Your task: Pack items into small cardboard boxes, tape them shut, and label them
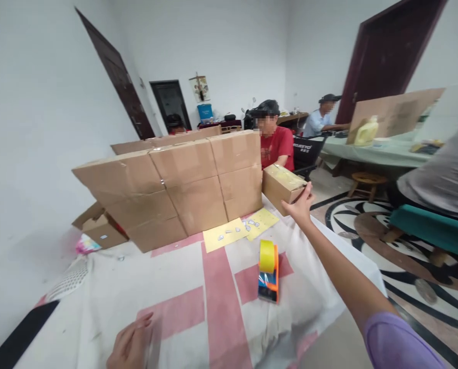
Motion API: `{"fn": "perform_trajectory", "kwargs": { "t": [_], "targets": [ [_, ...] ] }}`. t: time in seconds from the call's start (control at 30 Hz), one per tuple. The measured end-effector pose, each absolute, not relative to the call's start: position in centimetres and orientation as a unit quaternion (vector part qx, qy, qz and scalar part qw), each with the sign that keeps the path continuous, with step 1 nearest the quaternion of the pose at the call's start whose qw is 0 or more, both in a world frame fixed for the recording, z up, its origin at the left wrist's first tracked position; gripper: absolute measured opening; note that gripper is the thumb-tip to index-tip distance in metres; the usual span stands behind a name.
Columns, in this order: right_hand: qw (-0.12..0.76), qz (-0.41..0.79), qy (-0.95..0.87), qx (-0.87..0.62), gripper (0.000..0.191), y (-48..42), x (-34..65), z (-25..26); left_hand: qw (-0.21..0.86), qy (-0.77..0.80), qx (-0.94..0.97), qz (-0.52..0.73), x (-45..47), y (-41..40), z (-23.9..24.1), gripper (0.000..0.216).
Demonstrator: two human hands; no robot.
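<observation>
My right hand (301, 204) reaches forward with thumb and fingers gripping the near end of a small cardboard box (277, 192), which has shiny tape along its top. The box is tilted beside the right end of a wall of stacked cardboard boxes (198, 200). A person in a red shirt (280, 146) sits behind it, one arm reaching toward its far side. Low over the tablecloth, my left hand (129, 342) has its fingers drawn together, with nothing visible in them. Between my hands lies an orange and blue tape dispenser (269, 287) with a yellow tape roll (267, 256).
Yellow sheets (223, 237) with small grey pieces lie before the stack on the pink and white tablecloth (229, 297). An open carton (103, 229) is at the left. To the right are a wooden stool (368, 179), a green bench (431, 230) and another table with people.
</observation>
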State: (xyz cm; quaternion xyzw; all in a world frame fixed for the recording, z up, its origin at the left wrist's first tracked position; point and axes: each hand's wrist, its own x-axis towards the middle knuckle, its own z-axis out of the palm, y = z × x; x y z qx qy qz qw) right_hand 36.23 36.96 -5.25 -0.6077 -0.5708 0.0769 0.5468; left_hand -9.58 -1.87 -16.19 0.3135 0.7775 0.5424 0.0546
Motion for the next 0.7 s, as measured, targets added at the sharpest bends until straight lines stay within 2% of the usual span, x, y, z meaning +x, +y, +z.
{"fn": "perform_trajectory", "kwargs": {
  "t": [0.13, 0.3, 0.37, 0.4, 0.47, 0.57, 0.63, 0.7],
  "targets": [
    [0.472, 0.112, -0.585, -0.65, 0.125, 40.7, 32.5, -7.5, 0.053, 0.762, 0.327, 0.556, -9.1, -1.8, -16.1, 0.038],
    [0.424, 0.174, -0.544, -0.703, 0.137, 41.6, 31.2, -7.2, 0.056, 0.74, 0.29, 0.604, -9.0, -3.9, -16.9, 0.038],
    [0.397, 0.164, -0.557, -0.711, 0.137, 39.3, 31.7, -6.6, 0.042, 0.744, 0.263, 0.613, -10.6, -4.7, -17.2, 0.046],
    [0.394, 0.135, -0.582, -0.699, 0.13, 37.4, 32.2, -6.6, 0.033, 0.748, 0.263, 0.608, -12.1, -4.7, -17.1, 0.051],
    [0.414, 0.032, -0.649, -0.637, 0.102, 31.7, 33.0, -7.4, 0.009, 0.754, 0.29, 0.589, -16.1, -3.6, -15.8, 0.062],
    [0.438, -0.1, -0.722, -0.526, 0.069, 20.7, 33.3, -11.1, -0.046, 0.743, 0.339, 0.575, -23.8, 1.4, -11.4, 0.071],
    [0.414, -0.133, -0.779, -0.452, 0.061, 14.0, 32.5, -14.7, -0.052, 0.745, 0.389, 0.539, -28.8, 6.3, -7.7, 0.066],
    [0.402, -0.09, -0.833, -0.37, 0.069, 9.4, 30.9, -18.3, -0.034, 0.753, 0.448, 0.481, -32.6, 11.6, -4.3, 0.057]
  ]
}}
